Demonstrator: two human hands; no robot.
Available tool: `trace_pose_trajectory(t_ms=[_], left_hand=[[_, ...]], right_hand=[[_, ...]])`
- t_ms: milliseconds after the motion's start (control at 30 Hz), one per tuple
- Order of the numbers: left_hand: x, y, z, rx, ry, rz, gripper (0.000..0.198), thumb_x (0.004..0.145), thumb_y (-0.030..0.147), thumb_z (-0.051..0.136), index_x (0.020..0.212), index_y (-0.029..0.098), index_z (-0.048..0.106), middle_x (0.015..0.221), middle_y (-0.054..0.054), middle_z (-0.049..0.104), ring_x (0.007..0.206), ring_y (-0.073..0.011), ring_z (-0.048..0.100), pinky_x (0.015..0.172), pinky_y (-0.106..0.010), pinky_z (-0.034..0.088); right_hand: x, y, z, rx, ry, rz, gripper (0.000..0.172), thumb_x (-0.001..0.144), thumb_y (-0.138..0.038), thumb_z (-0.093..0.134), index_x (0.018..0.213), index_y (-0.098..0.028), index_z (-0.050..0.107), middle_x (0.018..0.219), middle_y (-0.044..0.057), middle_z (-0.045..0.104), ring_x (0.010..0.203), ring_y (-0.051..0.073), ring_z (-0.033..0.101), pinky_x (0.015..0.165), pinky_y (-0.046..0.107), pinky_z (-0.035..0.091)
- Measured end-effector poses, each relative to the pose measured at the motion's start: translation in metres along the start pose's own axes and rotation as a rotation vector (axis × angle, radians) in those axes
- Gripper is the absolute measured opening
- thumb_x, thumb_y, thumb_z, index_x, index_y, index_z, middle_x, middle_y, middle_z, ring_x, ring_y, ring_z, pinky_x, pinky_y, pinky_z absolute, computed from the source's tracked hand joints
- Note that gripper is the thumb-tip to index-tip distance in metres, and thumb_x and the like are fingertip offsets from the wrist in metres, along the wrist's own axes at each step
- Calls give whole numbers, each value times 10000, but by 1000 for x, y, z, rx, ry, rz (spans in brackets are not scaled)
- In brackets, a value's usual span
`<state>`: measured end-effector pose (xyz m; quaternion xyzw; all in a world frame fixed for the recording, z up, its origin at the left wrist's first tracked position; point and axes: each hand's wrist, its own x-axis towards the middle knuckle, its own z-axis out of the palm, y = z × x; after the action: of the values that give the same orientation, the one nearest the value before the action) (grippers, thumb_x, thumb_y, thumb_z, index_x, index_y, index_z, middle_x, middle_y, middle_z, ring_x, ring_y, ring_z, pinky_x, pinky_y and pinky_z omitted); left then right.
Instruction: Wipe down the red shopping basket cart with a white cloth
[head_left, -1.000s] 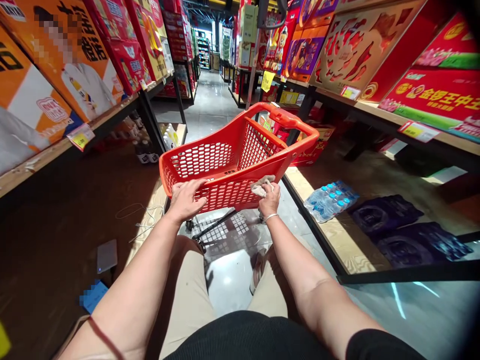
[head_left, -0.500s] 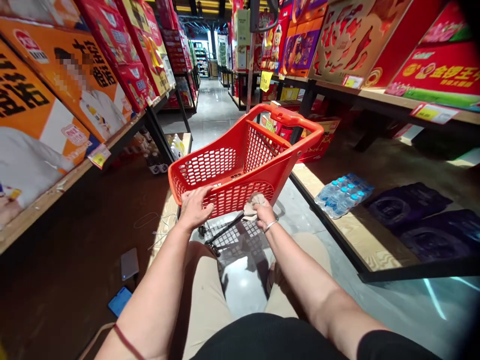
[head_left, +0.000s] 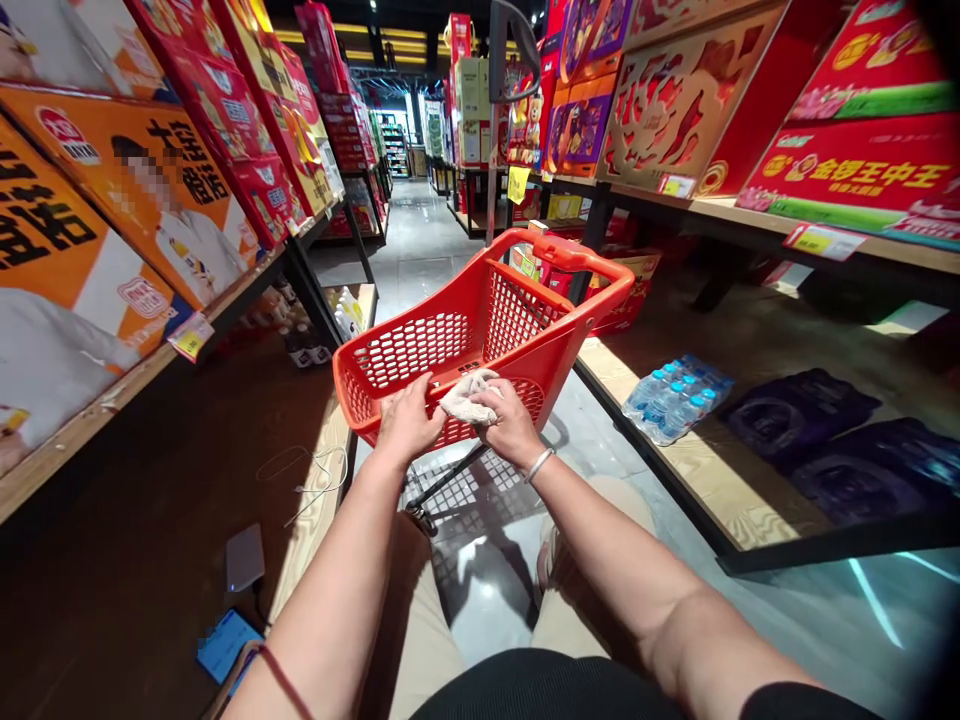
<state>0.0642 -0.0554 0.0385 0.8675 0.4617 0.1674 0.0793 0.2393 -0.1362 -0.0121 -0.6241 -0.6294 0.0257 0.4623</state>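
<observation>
A red plastic shopping cart [head_left: 442,335] with perforated walls stands in front of me, its handle end towards the right. My left hand [head_left: 407,420] holds the cart's near top rim, fingers over the edge and thumb on the outer side. A crumpled off-white cloth [head_left: 469,398] is bunched in my right hand [head_left: 511,425], against the near side wall just below the rim. The two hands are close together, with the cloth between them. Part of the wall behind the cloth is hidden.
Shelves with boxed goods flank the aisle [head_left: 420,215]. Shrink-wrapped water bottles [head_left: 675,395] lie on the low right platform. On the left are a power bank [head_left: 245,557], a phone [head_left: 227,643] and a white cable [head_left: 322,475]. A dark-handled pole [head_left: 493,150] rises behind the cart.
My right hand has moved the cloth up and left along the cart's side, nearer the rim and my left hand. The left hand stays at the rim. The view has shifted slightly.
</observation>
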Motion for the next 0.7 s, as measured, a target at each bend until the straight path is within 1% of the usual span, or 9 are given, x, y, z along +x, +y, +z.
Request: trace_pose_trajectory(t_ms=[100, 167, 267, 333, 467, 533, 600, 667, 700], left_hand=[[3, 3, 4, -3, -8, 79, 486, 934, 363, 500, 1400, 230, 542, 1360, -121, 660, 1263, -315, 589, 1054, -501, 399], [3, 1, 7, -21, 7, 97, 451, 969, 430, 467, 1372, 257, 570, 1337, -100, 671, 1243, -307, 591, 1047, -502, 389], [1, -2, 11, -47, 21, 99, 464, 994, 474, 435, 1379, 254, 572, 1357, -102, 659, 1240, -302, 584, 1046, -500, 372], [-2, -1, 11, -46, 28, 94, 461, 994, 461, 441, 1373, 239, 582, 1337, -105, 667, 1213, -300, 597, 1036, -497, 371], [-5, 10, 8, -31, 30, 50, 425, 985, 422, 479, 1329, 215, 618, 1292, -102, 692, 1197, -299, 612, 1030, -491, 377], [-4, 19, 5, -13, 22, 13, 389, 982, 409, 495, 1278, 209, 647, 1272, -104, 706, 1202, -303, 613, 1037, -488, 380], [-3, 26, 2, 18, 31, 6, 381, 979, 408, 508, 1257, 193, 658, 1242, -113, 719, 1186, -309, 621, 1040, -483, 387], [-1, 30, 1, 40, 40, 10, 398, 987, 408, 497, 1259, 166, 657, 1208, -126, 729, 1152, -307, 640, 1018, -455, 417], [-1, 30, 1, 42, 36, 12, 407, 997, 407, 480, 1268, 160, 656, 1202, -127, 733, 1144, -301, 650, 1001, -434, 435]], right_hand=[[22, -21, -34, -187, -2, -78, 372, 892, -147, 586, 1196, -305, 731, 1403, 52, 532, 1178, 243, 538, 1010, 386, 500], [49, -23, -66, -356, -27, -102, 356, 946, -153, 524, 1170, -312, 750, 1423, 41, 541, 1168, 267, 511, 993, 418, 488], [92, -15, -106, -598, -116, -27, 319, 985, -181, 496, 1089, -266, 784, 1341, 94, 611, 1166, 316, 500, 973, 478, 483], [112, -14, -121, -760, -216, 60, 316, 998, -202, 482, 1076, -233, 786, 1295, 136, 637, 1192, 351, 508, 959, 512, 489], [134, -35, -115, -886, -531, 107, 237, 962, -196, 558, 1034, -165, 782, 1171, 163, 702, 1130, 343, 615, 917, 456, 521], [139, -53, -101, -816, -741, 52, 165, 877, -123, 660, 991, -129, 778, 1052, 132, 740, 1012, 279, 674, 873, 361, 527], [142, -68, -85, -717, -915, -6, 218, 817, -33, 680, 999, -115, 768, 905, 64, 749, 881, 192, 690, 805, 266, 513], [143, -77, -74, -602, -992, 35, 228, 817, 11, 647, 984, -99, 756, 745, 2, 708, 738, 120, 664, 719, 205, 490], [143, -79, -71, -536, -969, 98, 192, 831, 10, 631, 950, -83, 749, 675, -16, 676, 673, 97, 640, 681, 190, 480]])
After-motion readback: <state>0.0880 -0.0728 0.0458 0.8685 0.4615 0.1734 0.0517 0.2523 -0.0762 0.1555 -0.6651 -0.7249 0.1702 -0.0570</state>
